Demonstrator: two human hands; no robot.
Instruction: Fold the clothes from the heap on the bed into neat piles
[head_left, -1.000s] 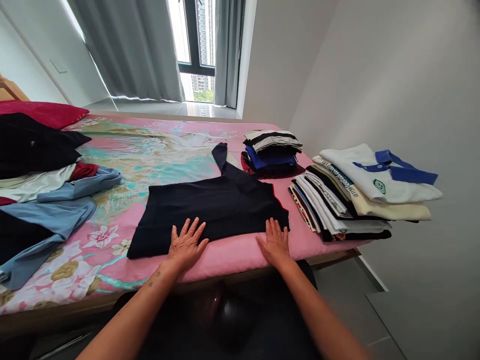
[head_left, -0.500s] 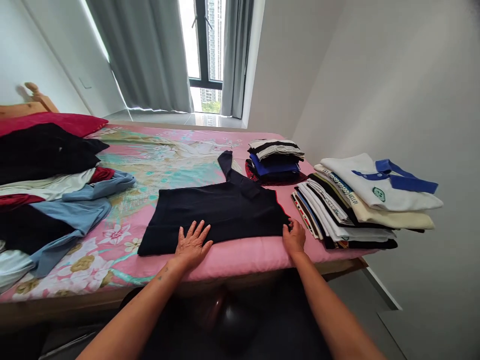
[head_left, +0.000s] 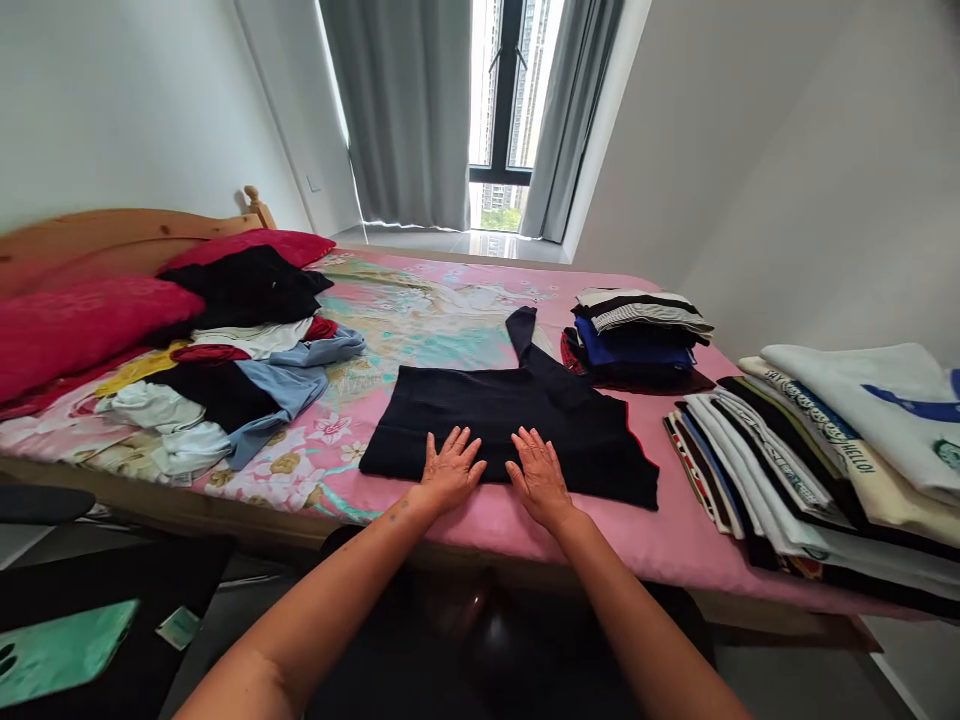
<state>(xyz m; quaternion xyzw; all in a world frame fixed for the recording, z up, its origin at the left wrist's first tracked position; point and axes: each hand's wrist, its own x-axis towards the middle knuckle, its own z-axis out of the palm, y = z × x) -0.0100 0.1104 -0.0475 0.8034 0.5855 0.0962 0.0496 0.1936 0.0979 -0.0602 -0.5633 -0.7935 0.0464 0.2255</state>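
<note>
Grey curtains (head_left: pixel 409 120) flank a tall window (head_left: pixel 499 170) at the back of the room, and in front of it runs a low bed (head_left: pixel 487 520) with a pink floral sheet. On the head view, the only one I have, a wooden headboard (head_left: pixel 142 225) and red pillows (head_left: pixel 82 325) show on the left, with a loose heap of clothes (head_left: pixel 225 395) beside them. On the right I see a small stack of folded clothes (head_left: pixel 637 345) and, nearer, a taller stack (head_left: pixel 780 470).

What has changed is the right hand (head_left: pixel 541 480): half a second ago its fingers were at the neckline corner, and now it rests near the middle of the near edge, just beside the left hand (head_left: pixel 452 467), which has kept its place. I take that to mean both palms now bear on one stretch of cloth, while the neckline end lies unheld. My camera has also swung left.

The dark garment (head_left: pixel 510 410) lies flat on the bed under my fingers, with most of it reaching beyond the fingertips. Its red-edged neckline (head_left: pixel 636 433) is to the right of the right hand, its other end left of the left hand, and a sleeve (head_left: pixel 523 335) juts from the far edge. Both hands are spread flat, palms down, and neither grips anything.
</note>
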